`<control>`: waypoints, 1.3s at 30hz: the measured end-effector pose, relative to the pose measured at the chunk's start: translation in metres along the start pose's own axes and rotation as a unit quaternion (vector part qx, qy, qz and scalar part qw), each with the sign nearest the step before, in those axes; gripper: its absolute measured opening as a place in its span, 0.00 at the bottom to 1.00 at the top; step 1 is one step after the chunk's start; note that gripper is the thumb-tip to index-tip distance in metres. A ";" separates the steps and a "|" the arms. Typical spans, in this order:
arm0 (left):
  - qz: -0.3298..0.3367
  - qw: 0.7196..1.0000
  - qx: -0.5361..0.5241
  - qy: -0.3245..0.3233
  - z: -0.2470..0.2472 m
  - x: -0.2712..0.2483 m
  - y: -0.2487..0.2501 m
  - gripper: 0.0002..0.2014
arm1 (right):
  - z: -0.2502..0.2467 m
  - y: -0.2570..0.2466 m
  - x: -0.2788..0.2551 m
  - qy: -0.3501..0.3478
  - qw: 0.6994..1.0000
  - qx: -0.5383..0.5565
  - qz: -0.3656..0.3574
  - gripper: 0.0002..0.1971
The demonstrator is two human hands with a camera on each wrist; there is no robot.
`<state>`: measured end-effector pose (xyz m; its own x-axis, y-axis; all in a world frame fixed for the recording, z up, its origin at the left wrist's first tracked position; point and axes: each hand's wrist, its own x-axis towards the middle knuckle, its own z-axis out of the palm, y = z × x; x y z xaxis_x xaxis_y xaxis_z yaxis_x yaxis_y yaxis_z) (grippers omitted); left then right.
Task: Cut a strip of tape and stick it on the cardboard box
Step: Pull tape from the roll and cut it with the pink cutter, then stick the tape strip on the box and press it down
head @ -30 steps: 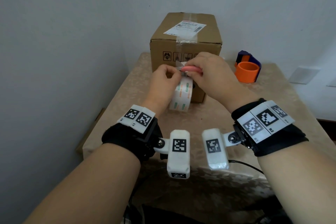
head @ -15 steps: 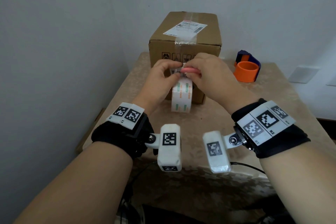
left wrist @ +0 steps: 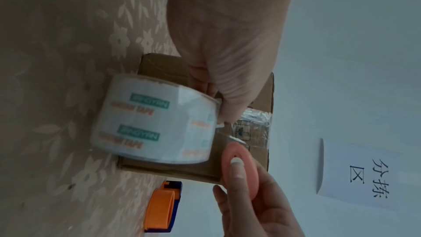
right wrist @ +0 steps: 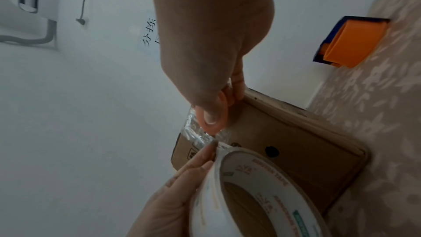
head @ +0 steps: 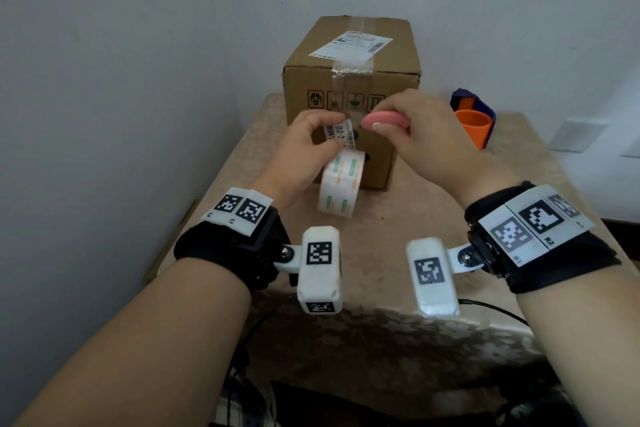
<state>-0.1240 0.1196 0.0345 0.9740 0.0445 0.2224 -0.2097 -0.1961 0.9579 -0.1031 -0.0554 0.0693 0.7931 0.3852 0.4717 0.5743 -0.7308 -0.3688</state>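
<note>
A brown cardboard box stands at the back of the table, with clear tape and a shipping label on top. In front of it my left hand grips a white roll of tape printed in green and orange, thumb on its upper edge. The roll hangs just off the box's front face. My right hand pinches a small pink cutter a short way right of the roll. In the right wrist view the cutter is just above the roll. Any loose tape end is too clear to make out.
An orange and blue tape dispenser stands on the table to the right of the box. The table has a beige flowered cloth and sits in a corner, with walls to the left and behind. A paper sign hangs on the back wall.
The hands were touching at the top of the roll; now they have parted. The right hand has drawn the cutter to the right, and the left hand has shifted slightly left with the roll.
</note>
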 end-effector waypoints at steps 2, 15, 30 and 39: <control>-0.003 1.000 -0.009 -0.002 0.000 0.000 0.000 0.14 | 0.002 0.002 0.001 0.012 0.999 0.044 0.015 0.10; -0.014 0.999 -0.022 0.045 0.024 0.006 -0.003 0.17 | 0.025 0.044 -0.013 0.126 0.910 0.310 0.245 0.12; 0.013 0.992 -0.031 0.124 0.039 0.009 -0.005 0.14 | 0.008 0.003 -0.031 -0.153 0.916 0.270 0.254 0.21; -0.006 0.992 -0.053 0.110 0.031 0.012 0.001 0.07 | 0.009 0.014 -0.026 -0.052 0.936 0.271 0.220 0.15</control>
<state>-0.1094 0.0900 0.0323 0.9366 0.2613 0.2336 -0.2173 -0.0900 0.9720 -0.1142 -0.0704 0.0448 0.9763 0.1872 0.1086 0.1835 -0.4501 -0.8739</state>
